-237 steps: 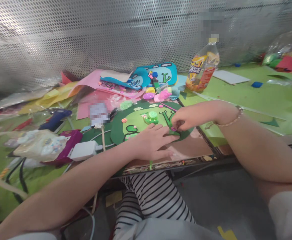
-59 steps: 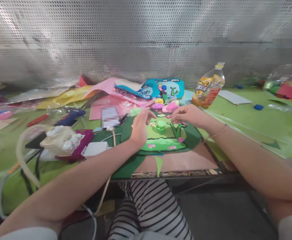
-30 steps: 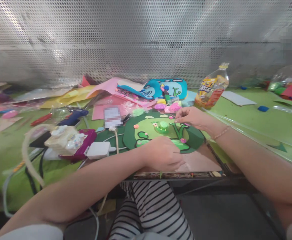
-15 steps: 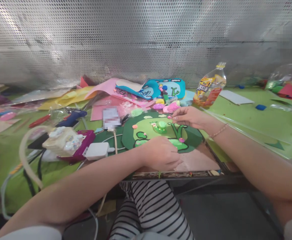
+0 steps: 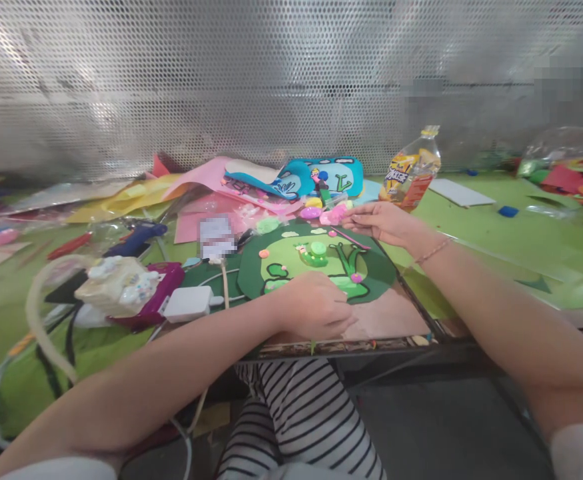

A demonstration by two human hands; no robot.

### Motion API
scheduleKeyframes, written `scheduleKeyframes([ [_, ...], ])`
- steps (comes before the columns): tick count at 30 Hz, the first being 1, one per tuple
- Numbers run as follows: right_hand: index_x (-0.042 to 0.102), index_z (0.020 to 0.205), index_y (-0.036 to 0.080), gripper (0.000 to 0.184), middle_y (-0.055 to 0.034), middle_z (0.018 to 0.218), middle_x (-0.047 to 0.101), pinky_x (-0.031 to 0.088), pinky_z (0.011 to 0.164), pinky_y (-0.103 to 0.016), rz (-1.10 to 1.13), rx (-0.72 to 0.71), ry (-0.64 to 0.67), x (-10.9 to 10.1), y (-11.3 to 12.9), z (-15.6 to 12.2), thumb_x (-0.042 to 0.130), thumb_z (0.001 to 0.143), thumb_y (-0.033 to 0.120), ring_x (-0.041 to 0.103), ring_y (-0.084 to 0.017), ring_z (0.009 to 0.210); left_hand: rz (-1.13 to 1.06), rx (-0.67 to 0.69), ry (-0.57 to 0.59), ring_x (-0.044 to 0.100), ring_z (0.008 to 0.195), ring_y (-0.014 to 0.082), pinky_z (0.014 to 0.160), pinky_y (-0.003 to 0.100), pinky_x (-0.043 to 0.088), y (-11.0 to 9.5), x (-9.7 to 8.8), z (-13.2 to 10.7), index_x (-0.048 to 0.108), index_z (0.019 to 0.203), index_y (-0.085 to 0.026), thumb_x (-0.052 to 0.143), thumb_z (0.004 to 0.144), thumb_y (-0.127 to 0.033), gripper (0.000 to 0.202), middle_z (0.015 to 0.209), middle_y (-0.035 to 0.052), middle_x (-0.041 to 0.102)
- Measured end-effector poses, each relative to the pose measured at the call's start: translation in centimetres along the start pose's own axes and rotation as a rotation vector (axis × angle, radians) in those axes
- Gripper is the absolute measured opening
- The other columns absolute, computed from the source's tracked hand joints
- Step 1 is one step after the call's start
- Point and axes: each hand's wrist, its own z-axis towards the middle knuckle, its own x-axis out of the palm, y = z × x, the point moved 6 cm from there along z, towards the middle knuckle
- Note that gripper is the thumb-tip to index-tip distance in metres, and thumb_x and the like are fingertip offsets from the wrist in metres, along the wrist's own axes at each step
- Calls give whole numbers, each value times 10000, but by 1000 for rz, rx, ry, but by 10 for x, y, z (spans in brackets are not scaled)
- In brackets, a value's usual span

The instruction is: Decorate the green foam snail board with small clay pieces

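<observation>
At the near edge of the table (image 5: 496, 220) we press our closed left hand (image 5: 316, 308) on the green collage (image 5: 371, 267) at its 6 o'clock, while our right hand (image 5: 384, 223) pinches something too small to tell at 1 o'clock, judging that a decorating step needs careful placement.

A craft workshop. Coloured foam sheets (image 5: 136, 193) and a glue gun (image 5: 134, 238) litter the green table (image 5: 511, 233). Perforated metal panelling (image 5: 271, 73) walls it.

- The right hand (image 5: 384, 223) now sits past the far rim of the green felt piece (image 5: 316, 260), beside the pink foam bits (image 5: 332, 215) (a moment ago over it).
- The left hand (image 5: 316, 310), up at that rim two seconds ago, rests on the near edge.
</observation>
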Motion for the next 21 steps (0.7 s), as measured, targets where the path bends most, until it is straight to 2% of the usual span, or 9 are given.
scheduleKeyframes([
  [4, 659, 739, 146, 123, 3, 697, 685, 550, 639, -142, -15, 8, 2, 2, -5, 2, 686, 687, 38, 633, -52, 611, -19, 0, 25, 446, 472, 114, 489, 301, 304, 0, 1, 1, 483, 507, -194, 386, 877, -280, 392, 478, -4, 485],
  [6, 627, 708, 150, 157, 31, 626, 649, 539, 578, -134, -13, 13, 10, 2, -7, 3, 725, 643, 48, 611, -47, 563, -20, -48, 66, 475, 520, 124, 516, 295, 333, 3, 3, 2, 516, 552, -187, 368, 882, -274, 372, 527, 9, 517],
  [8, 604, 701, 154, 188, 47, 597, 628, 531, 558, -134, -13, 14, 11, 2, -8, 4, 746, 621, 59, 596, -42, 538, -28, -155, 132, 537, 648, 147, 610, 294, 400, 10, 5, 2, 608, 743, -170, 363, 891, -301, 315, 687, 39, 598],
  [10, 610, 728, 157, 197, 49, 619, 637, 533, 584, -136, -18, 11, 8, 1, -8, 4, 751, 624, 68, 600, -37, 553, -55, -293, 211, 571, 859, 189, 770, 328, 438, 19, 9, -1, 592, 1060, -141, 378, 896, -367, 352, 960, 89, 628],
  [12, 632, 770, 160, 178, 34, 680, 665, 540, 629, -137, -14, -3, 11, 0, -8, 5, 737, 653, 76, 621, -38, 601, -92, -392, 306, 508, 1110, 250, 936, 388, 394, 25, 16, -6, 450, 1283, -109, 380, 892, -443, 519, 1232, 146, 536],
  [15, 663, 807, 160, 133, 1, 785, 698, 548, 676, -133, 9, -22, 43, 1, -8, 5, 701, 705, 84, 652, -49, 678, -165, -428, 467, 268, 1354, 300, 1090, 443, 232, 26, 29, -15, 294, 1397, -70, 279, 900, -547, 689, 1454, 190, 312],
  [18, 682, 828, 158, 122, -26, 833, 709, 557, 698, -149, 10, -20, 104, 4, -10, 6, 680, 729, 88, 668, -70, 719, -234, -427, 555, 128, 1408, 280, 1134, 423, 143, 24, 37, -20, 193, 1440, -69, 179, 903, -584, 744, 1514, 172, 174],
  [21, 690, 848, 160, 132, -39, 847, 714, 562, 735, -175, 3, -27, 147, 5, -11, 6, 689, 728, 106, 675, -86, 739, -254, -437, 572, 112, 1412, 263, 1142, 409, 128, 24, 39, -20, 158, 1450, -68, 161, 907, -579, 745, 1519, 165, 148],
])
